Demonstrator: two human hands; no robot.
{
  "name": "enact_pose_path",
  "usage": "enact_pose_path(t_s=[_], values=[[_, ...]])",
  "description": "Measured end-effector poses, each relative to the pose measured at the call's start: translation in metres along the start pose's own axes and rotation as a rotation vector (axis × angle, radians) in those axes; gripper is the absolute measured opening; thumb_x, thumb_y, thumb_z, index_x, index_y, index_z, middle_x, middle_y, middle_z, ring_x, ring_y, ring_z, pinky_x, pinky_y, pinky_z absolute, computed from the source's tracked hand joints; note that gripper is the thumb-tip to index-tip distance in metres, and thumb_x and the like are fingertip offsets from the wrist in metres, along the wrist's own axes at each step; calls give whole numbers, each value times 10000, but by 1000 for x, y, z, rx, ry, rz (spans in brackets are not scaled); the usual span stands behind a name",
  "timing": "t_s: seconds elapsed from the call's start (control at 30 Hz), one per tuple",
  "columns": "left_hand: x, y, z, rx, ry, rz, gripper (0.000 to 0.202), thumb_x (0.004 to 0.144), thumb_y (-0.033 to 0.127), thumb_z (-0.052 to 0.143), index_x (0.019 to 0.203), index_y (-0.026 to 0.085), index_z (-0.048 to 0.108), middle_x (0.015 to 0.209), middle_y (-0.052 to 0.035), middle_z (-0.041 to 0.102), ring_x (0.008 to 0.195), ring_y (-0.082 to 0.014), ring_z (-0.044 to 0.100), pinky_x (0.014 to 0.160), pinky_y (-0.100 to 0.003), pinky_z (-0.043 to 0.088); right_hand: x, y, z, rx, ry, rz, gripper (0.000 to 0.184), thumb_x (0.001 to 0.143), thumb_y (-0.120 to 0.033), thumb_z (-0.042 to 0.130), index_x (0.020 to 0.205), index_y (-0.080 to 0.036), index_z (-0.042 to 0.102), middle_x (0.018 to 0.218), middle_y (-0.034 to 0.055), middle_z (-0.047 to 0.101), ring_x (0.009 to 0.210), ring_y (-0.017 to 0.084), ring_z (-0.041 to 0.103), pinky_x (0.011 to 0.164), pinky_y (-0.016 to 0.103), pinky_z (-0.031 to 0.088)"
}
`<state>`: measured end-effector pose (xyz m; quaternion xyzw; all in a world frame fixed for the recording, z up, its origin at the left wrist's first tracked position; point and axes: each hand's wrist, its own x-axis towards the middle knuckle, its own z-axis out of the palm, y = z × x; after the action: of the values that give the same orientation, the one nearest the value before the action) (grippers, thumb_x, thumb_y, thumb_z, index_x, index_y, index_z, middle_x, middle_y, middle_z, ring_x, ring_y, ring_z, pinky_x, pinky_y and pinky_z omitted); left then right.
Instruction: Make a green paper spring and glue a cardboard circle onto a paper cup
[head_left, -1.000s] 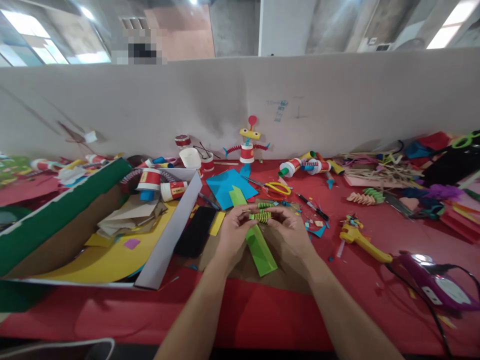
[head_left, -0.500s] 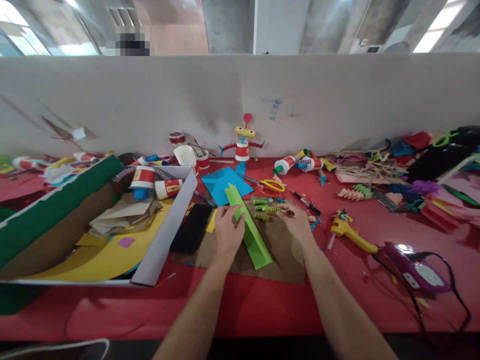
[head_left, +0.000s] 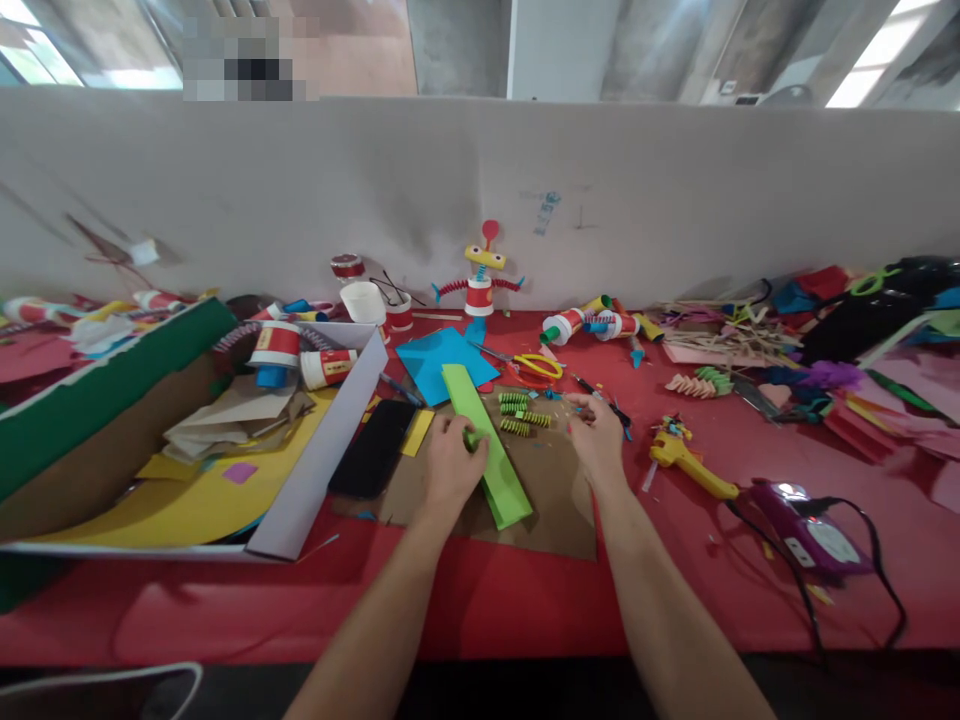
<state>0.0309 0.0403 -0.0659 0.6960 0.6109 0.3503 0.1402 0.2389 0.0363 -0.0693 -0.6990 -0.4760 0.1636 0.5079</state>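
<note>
Red covering spreads across the counter (head_left: 525, 615) in front of us, and a pale partition (head_left: 337, 180) with faint blue writing stands behind it. Toward the middle we have a sheet of brown cardboard (head_left: 555, 505) lying flat, and on it rests a long green paper strip (head_left: 504, 490), set at a slant, creased along its length, with its far end over a blue paper sheet (head_left: 427, 360). Our left hand (head_left: 456, 460) is at the strip's left edge, fingers curled; a bit of green shows between thumb and fingertips, but we cannot tell whether they are clamped on it. Our right hand (head_left: 596, 435) sits over the right part of the cardboard, its fingers apart with nothing between them. Between our hands, near the right one, several green folded paper springs (head_left: 514, 427) lie close together on the cardboard, beyond the strip's right edge. Left of the left hand we see a yellow slip (head_left: 418, 433) beside a black phone (head_left: 370, 448), then an open box (head_left: 330, 430) with a paper-cup figure inside. Farther back, scissors (head_left: 538, 366) with yellow and red handles lie below a standing cup figure (head_left: 480, 297). To our right rest a yellow glue gun (head_left: 694, 462) and a purple device (head_left: 814, 535) with a black cord.
</note>
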Motion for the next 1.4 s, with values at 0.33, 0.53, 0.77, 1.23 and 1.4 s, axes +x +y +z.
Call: enact_pose_path(t_s=[0.33, 0.53, 0.77, 1.23, 1.4], values=[[4, -13, 7, -398, -21, -216, 405, 626, 138, 611, 1020, 183, 530, 998, -57, 561, 598, -86, 526, 639, -267, 454, -4, 4, 4, -176, -186, -133, 286, 653, -139, 527, 892, -206, 669, 835, 50, 683, 783, 209, 594, 786, 356, 434], [6, -10, 3, -657, -18, -331, 380, 583, 124, 633, 952, 172, 556, 880, -36, 598, 642, -108, 541, 629, -257, 440, -22, -16, 10, -189, -149, -227, 261, 766, -187, 466, 960, -200, 641, 866, 64, 675, 784, 204, 602, 769, 344, 443], [5, -10, -2, -915, -28, -430, 401, 596, 131, 622, 988, 171, 547, 837, -27, 597, 721, -124, 558, 667, -263, 443, -58, -37, 30, -4, -590, -206, 349, 843, -430, 465, 1102, -230, 585, 829, 47, 693, 740, 206, 637, 666, 320, 461], [2, 10, -12, -1317, -193, -512, 391, 665, 295, 693, 1019, 178, 576, 996, -76, 661, 835, -183, 633, 726, -298, 492, -56, -45, 30, 570, -635, 287, 347, 705, -351, 627, 1012, -195, 583, 761, 13, 670, 615, 149, 604, 514, 247, 455], [6, 9, -13, -1356, -189, -562, 347, 553, 229, 768, 864, 137, 644, 831, -57, 701, 735, -175, 641, 686, -279, 492, -57, -46, 30, 522, -683, 287, 287, 690, -331, 637, 943, -197, 607, 739, 10, 667, 640, 155, 609, 510, 240, 446]])
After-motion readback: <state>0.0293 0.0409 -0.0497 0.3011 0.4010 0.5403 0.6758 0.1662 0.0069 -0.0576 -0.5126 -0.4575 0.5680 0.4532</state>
